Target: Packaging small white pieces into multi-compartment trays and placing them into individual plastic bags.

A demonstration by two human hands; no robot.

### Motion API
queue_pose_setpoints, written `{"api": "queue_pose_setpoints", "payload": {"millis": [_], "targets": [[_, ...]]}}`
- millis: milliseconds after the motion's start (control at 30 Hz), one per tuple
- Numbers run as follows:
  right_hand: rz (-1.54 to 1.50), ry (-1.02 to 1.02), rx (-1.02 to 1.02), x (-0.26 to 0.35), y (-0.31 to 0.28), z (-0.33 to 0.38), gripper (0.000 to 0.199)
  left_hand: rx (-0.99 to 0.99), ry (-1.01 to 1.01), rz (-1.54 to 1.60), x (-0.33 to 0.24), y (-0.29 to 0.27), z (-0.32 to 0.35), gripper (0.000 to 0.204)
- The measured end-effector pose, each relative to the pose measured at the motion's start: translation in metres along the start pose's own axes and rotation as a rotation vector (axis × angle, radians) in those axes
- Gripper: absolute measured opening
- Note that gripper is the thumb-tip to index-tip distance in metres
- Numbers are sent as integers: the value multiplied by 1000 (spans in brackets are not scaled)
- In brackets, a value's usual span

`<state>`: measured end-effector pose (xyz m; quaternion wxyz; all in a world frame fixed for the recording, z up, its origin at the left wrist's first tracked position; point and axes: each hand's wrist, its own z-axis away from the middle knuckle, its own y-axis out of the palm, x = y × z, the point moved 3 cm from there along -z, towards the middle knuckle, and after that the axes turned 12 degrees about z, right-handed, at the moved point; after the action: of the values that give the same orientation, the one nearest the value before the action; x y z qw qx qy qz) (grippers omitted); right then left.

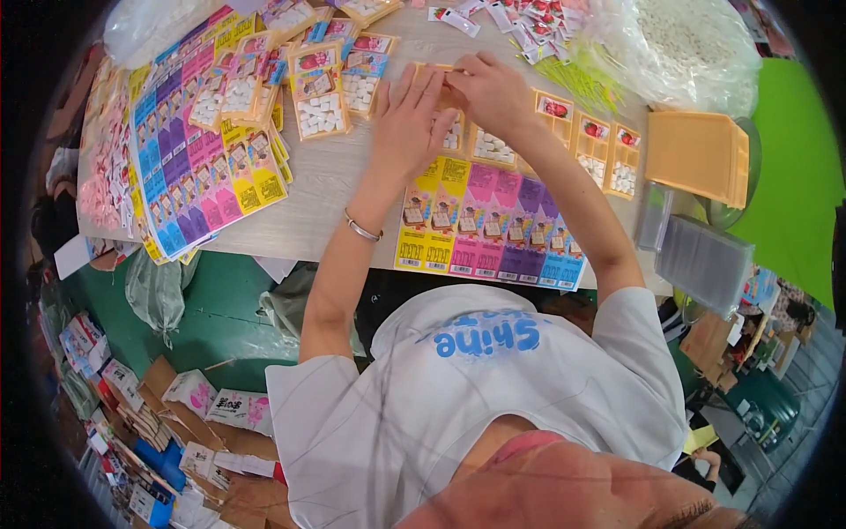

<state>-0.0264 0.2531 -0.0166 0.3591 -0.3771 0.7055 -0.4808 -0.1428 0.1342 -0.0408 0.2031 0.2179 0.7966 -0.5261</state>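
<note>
A row of small tan plastic trays with white pellets runs across the table's middle; one tray (493, 147) lies just below my right hand. My left hand (407, 119) rests with fingers stretched over the leftmost tray (453, 139), covering much of it. Against the same tray's upper end, my right hand (485, 93) has its fingers curled together; what they pinch is hidden. Farther right, a tray (592, 150) shows a red strawberry-printed sachet above its white pellets. Below the row lies a sheet of colourful printed cards (485, 220).
Filled packs (320, 101) are heaped at the back left beside stacked printed sheets (198, 176). Strawberry sachets (538, 26), green sticks (577, 84) and a bag of white pellets (679, 53) lie at the back. Stacked tan trays (698, 159) and clear plastic covers (705, 260) stand right.
</note>
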Motion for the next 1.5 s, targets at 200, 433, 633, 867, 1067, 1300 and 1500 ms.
{"api": "queue_pose_setpoints", "payload": {"millis": [200,433,633,867,1067,1300,1500], "targets": [[-52,37,9,-2,4,20,27,89,-53,-72,3,18,-2,72],[-233,330,-377,-48,-131,107,37,224,-55,-32,-1,18,6,78],[222,862,-612,-154,-261,293,24,248,-65,-58,-4,13,6,75],[596,1146,112,-180,-329,376,19,133,114,503,-132,5,20,70],[-65,1265,15,-224,-318,437,26,278,-23,838,-169,18,52,62],[-522,1306,-52,-233,-309,453,24,288,-130,964,-173,18,60,58],[-333,1273,-59,-228,-309,446,25,321,-139,942,-179,23,62,55]]}}
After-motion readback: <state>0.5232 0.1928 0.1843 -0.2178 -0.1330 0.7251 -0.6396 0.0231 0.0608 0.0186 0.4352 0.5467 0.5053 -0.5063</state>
